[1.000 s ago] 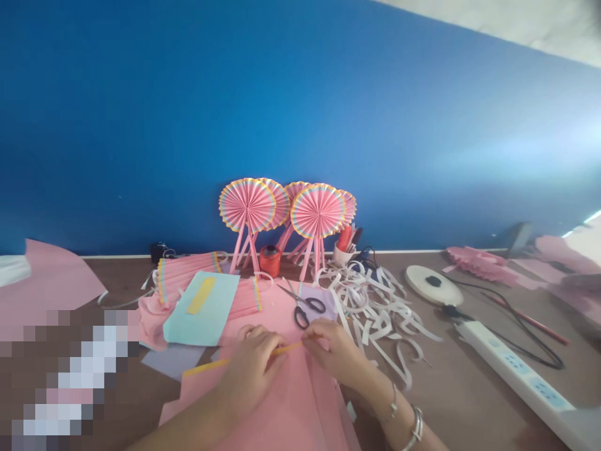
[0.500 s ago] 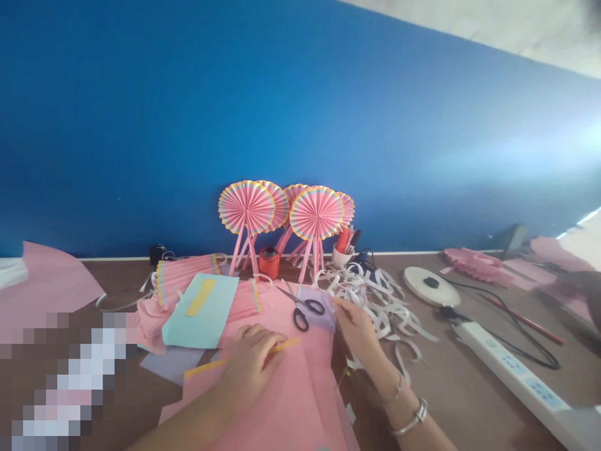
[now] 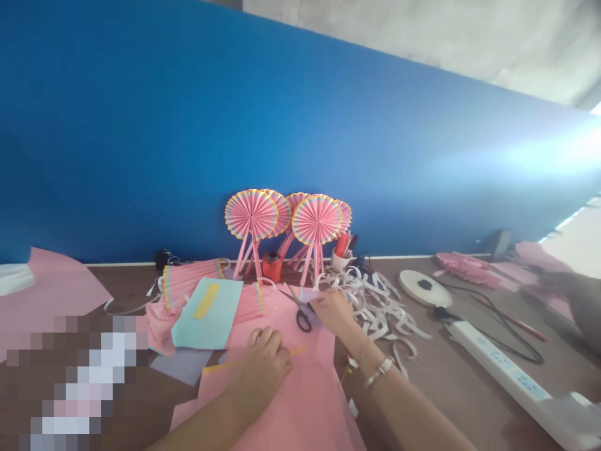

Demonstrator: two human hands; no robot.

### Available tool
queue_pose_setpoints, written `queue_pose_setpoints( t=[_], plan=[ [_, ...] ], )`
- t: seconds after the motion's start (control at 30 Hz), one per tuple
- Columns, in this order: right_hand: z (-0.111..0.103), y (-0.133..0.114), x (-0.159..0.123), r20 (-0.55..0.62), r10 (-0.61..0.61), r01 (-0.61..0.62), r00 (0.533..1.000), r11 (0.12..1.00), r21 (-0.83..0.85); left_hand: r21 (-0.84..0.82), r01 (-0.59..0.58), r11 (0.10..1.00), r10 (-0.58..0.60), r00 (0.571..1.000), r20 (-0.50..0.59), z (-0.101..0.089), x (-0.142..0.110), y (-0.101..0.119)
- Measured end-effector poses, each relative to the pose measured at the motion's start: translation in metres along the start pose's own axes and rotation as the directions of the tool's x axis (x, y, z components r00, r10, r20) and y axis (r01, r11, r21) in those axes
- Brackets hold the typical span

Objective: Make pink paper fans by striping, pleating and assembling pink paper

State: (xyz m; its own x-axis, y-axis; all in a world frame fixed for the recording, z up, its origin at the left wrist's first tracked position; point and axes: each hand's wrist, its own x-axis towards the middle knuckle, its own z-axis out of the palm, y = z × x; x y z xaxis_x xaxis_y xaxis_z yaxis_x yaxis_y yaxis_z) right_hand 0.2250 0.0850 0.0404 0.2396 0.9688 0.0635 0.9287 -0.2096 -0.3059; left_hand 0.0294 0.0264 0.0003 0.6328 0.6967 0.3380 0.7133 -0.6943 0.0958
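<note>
My left hand [image 3: 263,369] rests with curled fingers on a yellow-edged pink paper sheet [image 3: 218,391], pressing it against the pink paper [image 3: 300,388] beneath. The yellow edge runs under the fingers and shows on both sides. My right hand [image 3: 333,310], a bracelet on its wrist, is closed at the black-handled scissors [image 3: 303,321]. Its fingertips cover one handle loop; the other loop and the blades stay visible. Under the scissors lies a small purple paper [image 3: 323,321]. A light blue paper [image 3: 209,319] with a yellow strip [image 3: 206,301] lies left of the hands.
Round pink pleated paper fans [image 3: 317,219] stand against the blue wall [image 3: 141,125]. Curled white paper strips [image 3: 380,307] heap beside my right hand. Further right lie a white round heating plate [image 3: 416,282] and a power strip [image 3: 498,360]. A blurred hand [image 3: 582,300] shows at the right edge.
My right hand has moved left from the purple paper's edge onto the scissors' handle. My left hand stays on the pink paper, its fingers more curled. The view has shifted slightly.
</note>
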Motion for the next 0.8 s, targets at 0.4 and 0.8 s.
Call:
queue_pose_setpoints(
  t=[0.4,0.8],
  plan=[
    [0.032,-0.040,0.039,0.006,0.204,-0.202,0.979,0.965,0.170,-0.024,0.016,1.000,-0.015,0.999,0.049,-0.008,-0.001,0.001],
    [-0.005,-0.032,0.039,-0.078,-0.093,0.119,0.993,0.607,0.786,-0.121,0.033,0.992,-0.008,0.978,0.207,-0.007,0.001,0.003]
  ],
)
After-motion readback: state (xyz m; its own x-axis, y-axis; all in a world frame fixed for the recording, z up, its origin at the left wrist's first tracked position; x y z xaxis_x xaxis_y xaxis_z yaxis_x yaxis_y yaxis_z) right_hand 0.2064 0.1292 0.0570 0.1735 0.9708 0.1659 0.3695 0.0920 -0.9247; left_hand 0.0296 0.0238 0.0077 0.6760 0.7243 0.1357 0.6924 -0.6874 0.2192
